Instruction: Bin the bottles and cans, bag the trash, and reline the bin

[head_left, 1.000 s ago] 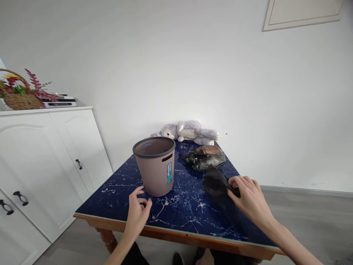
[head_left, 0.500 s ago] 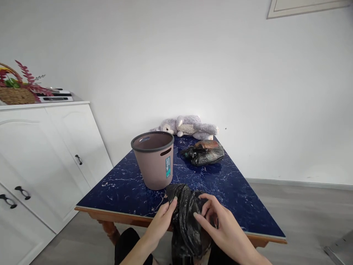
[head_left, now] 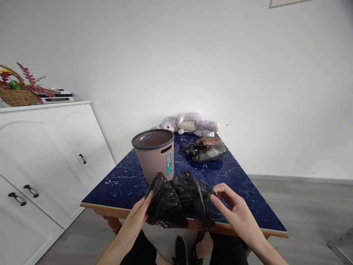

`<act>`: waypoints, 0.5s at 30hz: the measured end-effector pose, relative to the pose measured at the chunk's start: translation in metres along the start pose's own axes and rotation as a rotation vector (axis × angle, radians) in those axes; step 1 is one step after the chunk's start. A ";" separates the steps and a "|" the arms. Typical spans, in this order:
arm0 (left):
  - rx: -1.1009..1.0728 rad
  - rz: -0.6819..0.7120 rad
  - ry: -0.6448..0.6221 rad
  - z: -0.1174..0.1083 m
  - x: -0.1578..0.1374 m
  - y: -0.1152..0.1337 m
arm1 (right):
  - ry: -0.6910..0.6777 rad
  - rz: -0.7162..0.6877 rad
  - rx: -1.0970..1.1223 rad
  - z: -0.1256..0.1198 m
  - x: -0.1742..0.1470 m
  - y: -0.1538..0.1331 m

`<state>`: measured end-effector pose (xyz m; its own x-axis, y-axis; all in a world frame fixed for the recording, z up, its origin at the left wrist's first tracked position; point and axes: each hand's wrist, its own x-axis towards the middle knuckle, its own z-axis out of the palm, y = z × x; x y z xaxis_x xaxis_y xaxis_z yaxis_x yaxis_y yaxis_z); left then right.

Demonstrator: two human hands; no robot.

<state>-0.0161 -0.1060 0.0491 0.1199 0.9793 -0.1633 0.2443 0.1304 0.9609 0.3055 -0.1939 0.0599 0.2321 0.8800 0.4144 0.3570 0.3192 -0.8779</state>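
A thin black garbage bag (head_left: pixel 169 204) stretches between my two hands above the near edge of the table. My left hand (head_left: pixel 138 211) grips its left side, thumb on top. At its right edge, my right hand (head_left: pixel 230 206) pinches the plastic between thumb and fingers. Just behind the bag stands a mauve garbage bin (head_left: pixel 154 158), upright, with a dark rim, handle slots and a teal label. Its lower front is partly covered by the bag. Another black bag (head_left: pixel 208 150), bunched and filled, lies further back on the right of the table.
A grey plush toy (head_left: pixel 190 123) lies along the table's (head_left: pixel 121 184) back edge against the wall. White cabinets (head_left: pixel 55 147) stand at the left, topped by a flower basket (head_left: pixel 18 96). My legs and shoes are below the near table edge.
Both hands have moved apart, the left one leftward and the right one rightward. The garbage bag has spread from a hanging bundle into a wider shape and risen slightly.
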 end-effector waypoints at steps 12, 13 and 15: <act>0.438 0.791 0.320 0.003 -0.042 0.059 | -0.076 -0.282 -0.115 0.012 0.018 -0.059; 0.500 0.898 0.252 0.009 -0.050 0.070 | -0.110 -0.314 -0.115 0.013 0.022 -0.064; 0.638 1.023 0.055 0.019 -0.062 0.089 | -0.169 -0.381 -0.105 0.014 0.030 -0.074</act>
<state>0.0166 -0.1579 0.1401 0.4986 0.5921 0.6331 0.4935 -0.7944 0.3542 0.2734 -0.1860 0.1342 -0.0830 0.7542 0.6514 0.4811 0.6028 -0.6366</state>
